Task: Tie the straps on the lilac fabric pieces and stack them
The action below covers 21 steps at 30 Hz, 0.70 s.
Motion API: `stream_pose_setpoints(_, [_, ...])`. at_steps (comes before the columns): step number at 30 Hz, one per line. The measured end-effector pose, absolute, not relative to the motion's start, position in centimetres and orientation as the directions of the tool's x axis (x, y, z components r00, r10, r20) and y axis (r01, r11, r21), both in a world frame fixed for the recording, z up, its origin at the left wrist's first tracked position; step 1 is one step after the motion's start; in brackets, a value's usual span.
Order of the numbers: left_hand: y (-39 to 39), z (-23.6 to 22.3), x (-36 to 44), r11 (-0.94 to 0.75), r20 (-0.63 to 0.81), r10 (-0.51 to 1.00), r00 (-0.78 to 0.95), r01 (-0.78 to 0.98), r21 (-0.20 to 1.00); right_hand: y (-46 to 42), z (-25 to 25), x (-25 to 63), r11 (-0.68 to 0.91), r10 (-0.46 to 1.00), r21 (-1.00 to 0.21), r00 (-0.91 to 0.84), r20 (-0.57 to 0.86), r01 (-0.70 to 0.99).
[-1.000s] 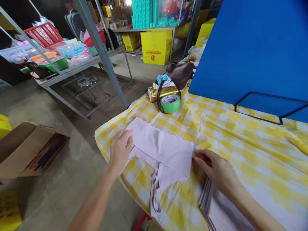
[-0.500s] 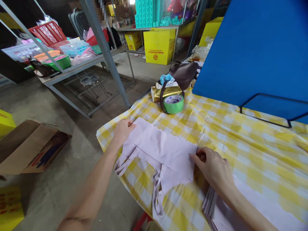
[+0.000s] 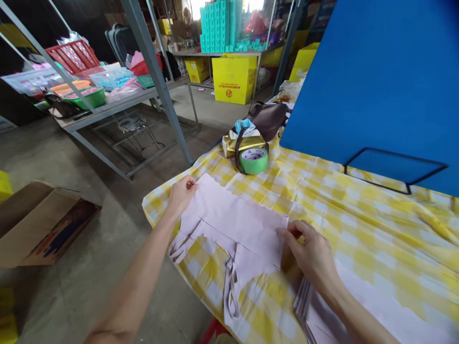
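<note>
A pale lilac camisole top lies flat on the yellow-and-white checked tablecloth, its scalloped hem away from me and its looped straps toward me. At its far left corner, my left hand pinches the fabric edge between thumb and fingers. My right hand pinches the right edge of the hem in the same way. Under my right forearm rests a stack of similar lilac garments, partly hidden by that arm.
A roll of green tape stands beside a gold tissue pack and a dark brown bag. A blue board with a black wire stand rises at right. Left of the table are an open cardboard box and a metal-framed bench.
The camera view has shifted slightly, tilting up. Both hands keep hold of the camisole's edges, and the fabric looks a little smoother near the right hand.
</note>
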<state>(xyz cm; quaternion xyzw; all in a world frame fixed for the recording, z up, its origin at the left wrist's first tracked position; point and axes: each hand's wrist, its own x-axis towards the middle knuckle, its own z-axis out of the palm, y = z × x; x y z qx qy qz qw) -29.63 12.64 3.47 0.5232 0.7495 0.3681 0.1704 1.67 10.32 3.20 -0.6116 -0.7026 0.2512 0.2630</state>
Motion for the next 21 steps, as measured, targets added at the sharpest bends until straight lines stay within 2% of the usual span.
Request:
stream_pose_setpoints(8, [11.5,4.1,-30.1,-0.007,0.262,0.909,-0.325,0.616,0.788,9.8,3.9,1.6,0.009,0.996,-0.820,-0.076,-0.042,0.573])
stream_pose_setpoints(11, [11.7,4.7,-30.0,-0.057,0.291,0.907,-0.304,0.598,0.800,10.1,4.3,2.2,0.029,0.998,-0.869,-0.057,0.000,0.494])
stream_pose_setpoints(16, [14.1,5.9,-28.1,-0.048,0.288,0.910,-0.297,0.615,0.787,12.3,6.2,4.0,-0.017,0.996,-0.907,0.087,0.022,0.421])
stream_pose_setpoints(21, [17.3,5.4,-25.4,-0.119,0.289,0.931,-0.225,0.561,0.819,14.1,7.1,5.5,-0.143,0.974,-0.893,0.220,-0.052,0.426])
